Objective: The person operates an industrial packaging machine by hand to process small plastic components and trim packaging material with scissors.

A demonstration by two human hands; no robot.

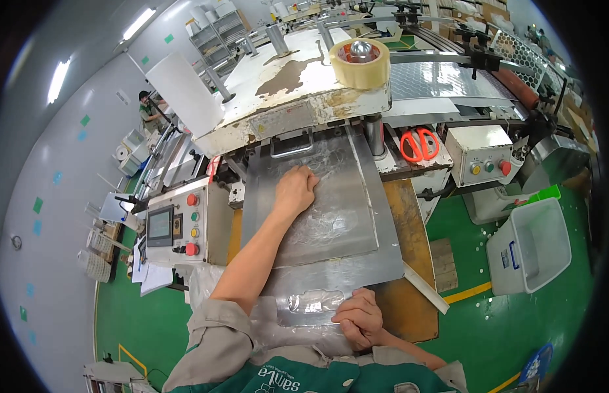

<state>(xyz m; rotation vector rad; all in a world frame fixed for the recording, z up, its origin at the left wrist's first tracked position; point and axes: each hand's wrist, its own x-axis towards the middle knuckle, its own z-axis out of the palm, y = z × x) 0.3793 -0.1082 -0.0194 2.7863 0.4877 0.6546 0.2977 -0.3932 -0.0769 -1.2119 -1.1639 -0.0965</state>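
A grey metal plate [327, 216] with a scuffed, cloudy surface extends from under the press [291, 85] toward me. My left hand [296, 190] rests on its upper part with curled fingers, below a metal handle [292, 145]; whatever lies under the fingertips is hidden. Close to my body, my right hand [360, 318] is closed beside a slot [315, 301] in the plate's near end. Transparent plastic film [268, 327] lies around that end. I cannot make out what the right fingers hold, if anything.
A tape roll [360, 62] sits on the press. Orange-handled scissors [419, 145] lie right of it, beside a button box [480, 156]. A control panel [180, 223] stands left. On the green floor at right is a plastic bin [530, 245]. Another person [150, 111] works far left.
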